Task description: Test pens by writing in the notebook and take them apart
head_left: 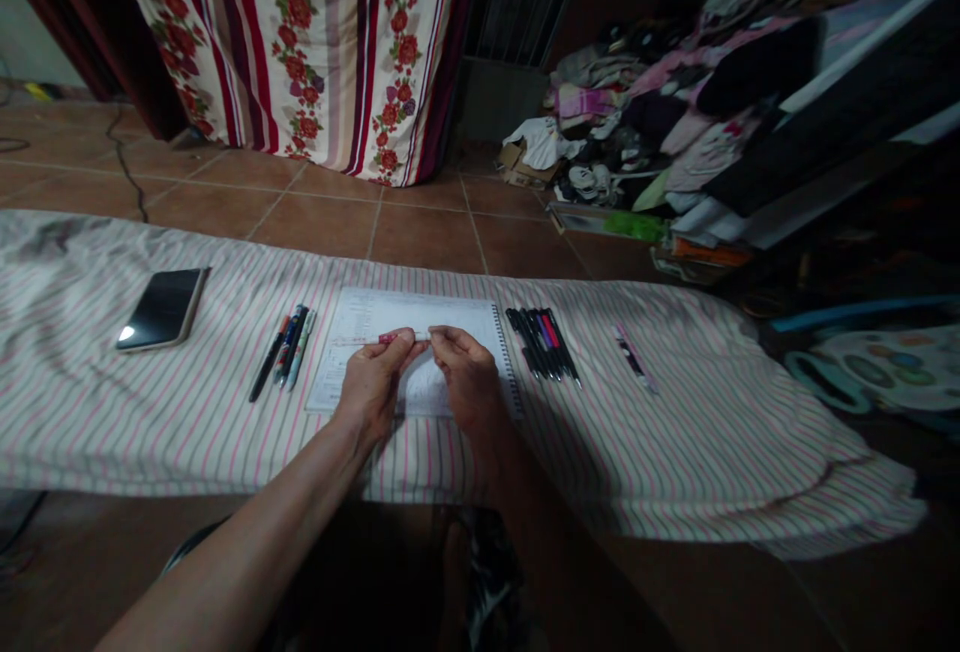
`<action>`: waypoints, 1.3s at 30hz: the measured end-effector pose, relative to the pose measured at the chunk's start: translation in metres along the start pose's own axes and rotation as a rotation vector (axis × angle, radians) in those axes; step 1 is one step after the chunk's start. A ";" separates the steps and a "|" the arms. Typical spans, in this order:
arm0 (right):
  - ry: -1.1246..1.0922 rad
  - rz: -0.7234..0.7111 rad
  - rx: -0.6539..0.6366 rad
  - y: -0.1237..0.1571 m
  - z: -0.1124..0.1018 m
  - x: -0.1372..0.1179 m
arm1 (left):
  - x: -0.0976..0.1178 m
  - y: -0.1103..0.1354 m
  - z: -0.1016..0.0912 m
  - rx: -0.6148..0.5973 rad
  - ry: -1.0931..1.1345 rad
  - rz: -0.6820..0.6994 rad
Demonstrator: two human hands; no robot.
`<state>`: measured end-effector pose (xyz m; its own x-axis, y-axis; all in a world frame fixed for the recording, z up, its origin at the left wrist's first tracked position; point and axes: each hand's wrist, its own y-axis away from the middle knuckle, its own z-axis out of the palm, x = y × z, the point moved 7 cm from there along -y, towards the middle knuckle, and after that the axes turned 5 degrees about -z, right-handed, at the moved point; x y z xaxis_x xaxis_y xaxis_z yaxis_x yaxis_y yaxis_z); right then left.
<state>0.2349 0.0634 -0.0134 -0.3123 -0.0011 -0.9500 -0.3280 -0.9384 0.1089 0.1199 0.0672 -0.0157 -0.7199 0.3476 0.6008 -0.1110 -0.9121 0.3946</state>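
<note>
Over an open spiral notebook, my left hand is closed around a slim pen with a clear-looking barrel and a red patterned part. The pen lies roughly level, pointing left and right. Facing it, my right hand pinches the pen's thin, pale right end between thumb and fingers; whether that end is a refill or a tip is too small to tell. To the left of the notebook lie several pens side by side. A row of mostly black pens rests just right of the spiral binding.
A striped cloth covers the low surface. A dark-screened phone lies at the left, and a single pink and black pen at the right. Beyond are a tiled floor, a floral curtain and a clothes pile.
</note>
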 end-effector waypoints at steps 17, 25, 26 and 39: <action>0.089 0.050 0.061 -0.011 -0.019 0.006 | -0.007 0.000 0.004 0.042 -0.096 -0.014; -0.128 0.119 -0.047 -0.007 -0.009 0.005 | -0.012 -0.002 0.006 0.054 -0.026 -0.032; -0.150 0.135 -0.036 -0.006 -0.010 0.005 | -0.012 -0.003 0.006 0.052 -0.024 -0.026; -0.011 0.093 0.020 -0.012 -0.015 0.008 | -0.009 -0.004 0.001 0.049 -0.085 0.029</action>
<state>0.2493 0.0692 -0.0268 -0.3518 -0.0839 -0.9323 -0.3150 -0.9273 0.2023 0.1276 0.0677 -0.0223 -0.6611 0.3400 0.6688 -0.0556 -0.9112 0.4083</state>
